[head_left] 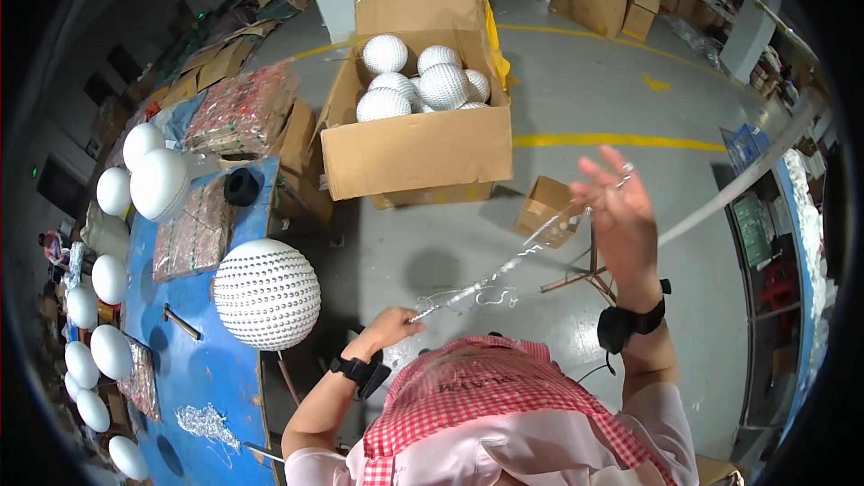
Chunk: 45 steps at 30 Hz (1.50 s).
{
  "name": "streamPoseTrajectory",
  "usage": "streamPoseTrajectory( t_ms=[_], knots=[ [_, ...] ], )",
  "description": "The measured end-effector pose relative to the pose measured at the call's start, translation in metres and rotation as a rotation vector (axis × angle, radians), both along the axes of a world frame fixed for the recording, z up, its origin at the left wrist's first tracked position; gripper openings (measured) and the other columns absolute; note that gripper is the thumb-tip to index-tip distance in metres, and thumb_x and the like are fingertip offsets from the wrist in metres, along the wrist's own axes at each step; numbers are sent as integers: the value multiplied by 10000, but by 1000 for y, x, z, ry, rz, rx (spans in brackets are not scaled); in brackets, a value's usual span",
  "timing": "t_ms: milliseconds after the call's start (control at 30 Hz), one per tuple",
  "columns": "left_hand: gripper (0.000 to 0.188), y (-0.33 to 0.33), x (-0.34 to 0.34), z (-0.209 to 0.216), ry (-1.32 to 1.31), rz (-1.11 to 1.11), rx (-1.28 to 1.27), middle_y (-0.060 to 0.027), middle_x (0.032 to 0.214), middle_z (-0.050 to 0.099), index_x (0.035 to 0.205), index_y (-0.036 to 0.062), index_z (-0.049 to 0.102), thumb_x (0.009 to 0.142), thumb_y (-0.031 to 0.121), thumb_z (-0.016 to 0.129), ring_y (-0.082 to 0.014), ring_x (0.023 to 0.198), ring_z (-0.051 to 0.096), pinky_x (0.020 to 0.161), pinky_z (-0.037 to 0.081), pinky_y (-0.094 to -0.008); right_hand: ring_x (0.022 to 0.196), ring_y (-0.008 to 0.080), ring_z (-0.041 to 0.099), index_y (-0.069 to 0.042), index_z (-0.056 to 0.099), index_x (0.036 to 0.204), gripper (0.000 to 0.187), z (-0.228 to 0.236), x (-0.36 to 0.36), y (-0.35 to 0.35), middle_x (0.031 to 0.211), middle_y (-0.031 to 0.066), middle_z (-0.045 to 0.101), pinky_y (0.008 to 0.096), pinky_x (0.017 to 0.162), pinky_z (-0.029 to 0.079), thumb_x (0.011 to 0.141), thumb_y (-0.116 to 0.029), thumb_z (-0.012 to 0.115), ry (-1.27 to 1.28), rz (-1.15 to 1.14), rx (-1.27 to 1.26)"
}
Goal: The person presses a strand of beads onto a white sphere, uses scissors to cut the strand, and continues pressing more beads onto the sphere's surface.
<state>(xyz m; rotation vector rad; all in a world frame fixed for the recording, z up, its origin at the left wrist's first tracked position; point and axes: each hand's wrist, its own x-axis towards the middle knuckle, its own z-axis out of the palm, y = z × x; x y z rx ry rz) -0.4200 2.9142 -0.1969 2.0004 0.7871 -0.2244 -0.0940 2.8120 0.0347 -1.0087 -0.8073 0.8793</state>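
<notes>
A shiny silver strand of beads or studs (477,286) stretches slantwise in front of my apron. Its lower end sits in my left hand (389,328), whose fingers are pinched round it. Higher up at the right, my right hand (621,216) is raised and holds the other end between its fingers, which are partly spread. A shiny bit shows near those fingertips. To the left of my hands, a white ball with rows of silver studs (267,295) is held up on a rod beside the blue table; neither hand touches it.
A cardboard box (417,157) ahead holds several studded white balls (444,85). On the blue table (211,378) lie a hammer (183,322), a black tape roll (241,186), bagged beads (193,229) and a silver tangle (207,423). Plain white balls (160,184) hang or stand leftward. A small carton (547,209) sits on the floor.
</notes>
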Motion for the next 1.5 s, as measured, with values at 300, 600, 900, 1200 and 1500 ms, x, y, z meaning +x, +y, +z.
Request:
streamPoseTrajectory(
  t_ms=[300,600,900,1200,1500],
  knots=[
    [302,-10,8,56,-172,145,-250,0,608,507,920,28,645,951,307,532,-91,555,446,511,369,-277,881,281,651,-46,570,1143,312,-136,-36,7,976,133,665,411,787,489,851,-154,580,-1195,264,-562],
    [217,1,13,5,-362,125,-297,-11,610,507,926,26,652,911,237,604,-105,566,432,522,381,-298,603,84,525,-6,631,961,187,-159,-62,20,653,9,555,243,584,428,931,-146,510,-513,747,-632],
    [282,-15,-93,-99,-34,354,-115,-102,650,617,833,24,652,886,295,596,-245,624,609,612,470,-358,676,85,486,-50,543,816,193,-108,-30,49,657,-3,533,242,673,404,955,-170,486,-443,-305,-28],
    [265,0,-36,-8,-268,261,-310,-1,629,542,906,38,649,946,280,550,-91,578,473,524,380,-270,1143,173,521,13,536,1213,394,-175,-65,48,1177,106,586,325,902,454,866,-146,633,-1105,135,-190],
    [278,-5,-29,11,-388,220,-503,43,645,526,849,70,636,964,302,535,-43,589,448,522,364,-219,773,134,601,1,635,957,163,-156,-71,45,808,37,638,295,710,489,896,-142,586,-630,700,-525]
  ],
)
